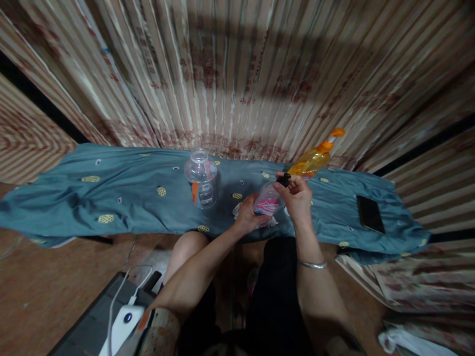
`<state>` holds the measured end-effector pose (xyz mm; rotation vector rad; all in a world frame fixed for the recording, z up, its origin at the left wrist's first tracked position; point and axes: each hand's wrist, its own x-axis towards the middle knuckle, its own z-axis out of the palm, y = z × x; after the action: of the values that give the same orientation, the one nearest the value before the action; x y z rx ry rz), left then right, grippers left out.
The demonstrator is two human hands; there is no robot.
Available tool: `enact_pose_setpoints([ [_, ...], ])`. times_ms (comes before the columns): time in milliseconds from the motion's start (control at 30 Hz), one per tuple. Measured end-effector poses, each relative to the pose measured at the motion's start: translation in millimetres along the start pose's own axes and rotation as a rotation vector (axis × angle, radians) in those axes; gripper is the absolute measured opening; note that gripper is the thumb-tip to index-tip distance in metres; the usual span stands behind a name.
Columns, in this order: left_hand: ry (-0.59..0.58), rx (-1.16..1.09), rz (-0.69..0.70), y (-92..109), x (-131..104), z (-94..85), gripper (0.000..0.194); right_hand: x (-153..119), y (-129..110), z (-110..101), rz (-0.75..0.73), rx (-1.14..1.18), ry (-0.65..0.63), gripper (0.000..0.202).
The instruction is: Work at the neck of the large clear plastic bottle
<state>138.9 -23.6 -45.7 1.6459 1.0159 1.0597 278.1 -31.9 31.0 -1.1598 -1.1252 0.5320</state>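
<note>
My left hand [250, 216] is wrapped round the body of a clear plastic bottle [267, 200] with a pink and blue label, tilted to the right. At its top, the fingers of my right hand [298, 197] close on the black cap [284, 179]; whether the cap is seated or loose I cannot tell. Crumpled white tissue [272, 222] lies below the bottle, partly hidden by my left hand. Just behind my right hand stands an amber pump bottle [312, 159] with an orange top. To the left, apart from my hands, an uncapped clear jar [201, 180] stands upright.
A blue-green cloth [137, 198] with yellow pineapple prints covers the narrow table. Towards its right end lies a dark phone [370, 214]. Pleated curtains [230, 74] hang behind. At lower left, a white device [124, 324] with a cable rests on a dark surface.
</note>
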Motion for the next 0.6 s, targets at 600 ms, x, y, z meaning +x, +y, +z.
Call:
enact_pose_setpoints([
  [600, -0.006, 0.060, 0.009, -7.4, 0.7, -4.7, 0.045, -2.7, -0.1, 7.9, 0.020, 0.064, -0.056, 0.044],
])
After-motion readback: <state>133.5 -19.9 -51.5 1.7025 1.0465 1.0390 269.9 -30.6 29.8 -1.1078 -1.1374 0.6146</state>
